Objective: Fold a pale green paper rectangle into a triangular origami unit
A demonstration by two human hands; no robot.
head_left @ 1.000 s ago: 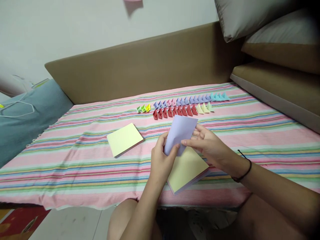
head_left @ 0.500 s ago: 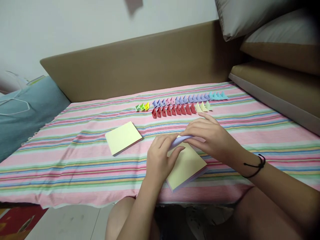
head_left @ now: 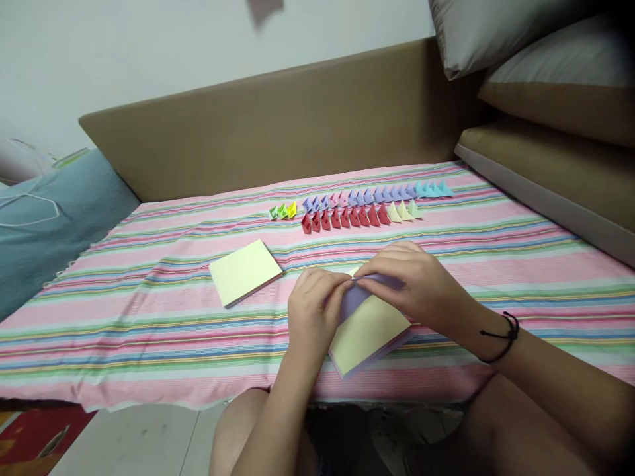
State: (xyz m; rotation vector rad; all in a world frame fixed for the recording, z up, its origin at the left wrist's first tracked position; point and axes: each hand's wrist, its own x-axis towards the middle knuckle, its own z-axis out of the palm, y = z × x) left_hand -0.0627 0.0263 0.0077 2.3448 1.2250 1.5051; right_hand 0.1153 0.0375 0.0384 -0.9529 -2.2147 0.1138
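A folded piece of light purple paper is pinched at its upper edge between my two hands. My left hand closes on it with thumb and forefinger, and my right hand grips it the same way close by. Fingers hide much of the paper's outline. Below lies a stack of paper sheets, pale yellow on top with purple edges beneath. Farther off, folded paper boats stand in rows: red boats, purple boats, light blue boats and a yellow boat.
A second stack of pale yellow paper lies left of my hands. The striped cloth covers the seat, with a brown backrest behind it. Cushions are piled at the right, and a blue cushion sits at the left.
The purple paper has tilted, so a flat face of it now hangs below my fingers. My fingertips have drawn together, both hands pinching at its upper edge.
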